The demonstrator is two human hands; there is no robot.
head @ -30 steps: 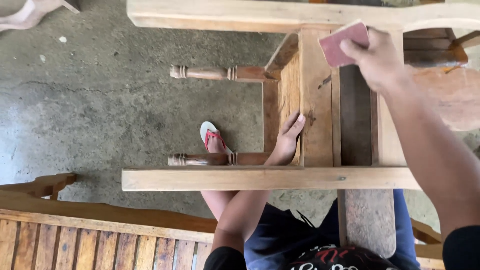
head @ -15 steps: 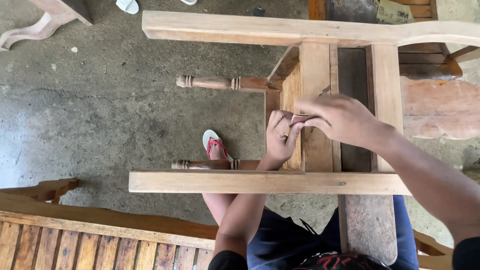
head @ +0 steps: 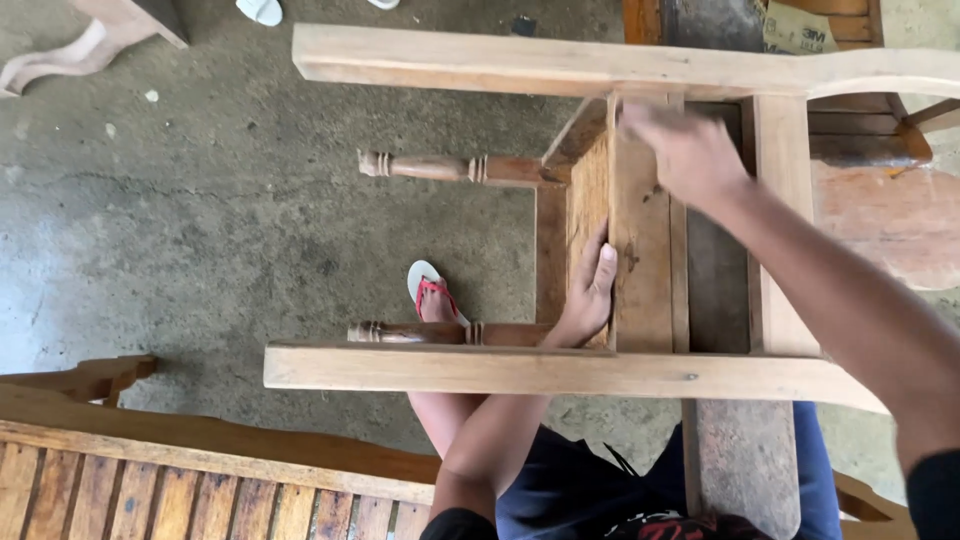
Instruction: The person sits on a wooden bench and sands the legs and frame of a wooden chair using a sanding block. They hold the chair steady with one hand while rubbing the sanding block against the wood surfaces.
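Note:
An unfinished wooden furniture frame [head: 500,370] lies on its side over my lap. My left hand [head: 590,290] grips the left edge of its middle plank [head: 642,280], fingers laid along the board. My right hand [head: 682,150] is blurred with motion and presses down on the far end of that plank, near the far rail [head: 450,60]. The reddish sandpaper it held a moment ago is hidden under the palm.
Two turned rungs [head: 440,167] stick out to the left of the frame. My foot in a red-strapped flip-flop [head: 428,290] rests on the concrete floor [head: 200,230]. A slatted wooden bench [head: 150,480] stands at the lower left, and a loose sandpaper sheet [head: 800,30] lies at the top right.
My right hand brought the sandpaper down to my left hand, then moved back up the plank and pressed it flat. My left hand went back to the plank's edge.

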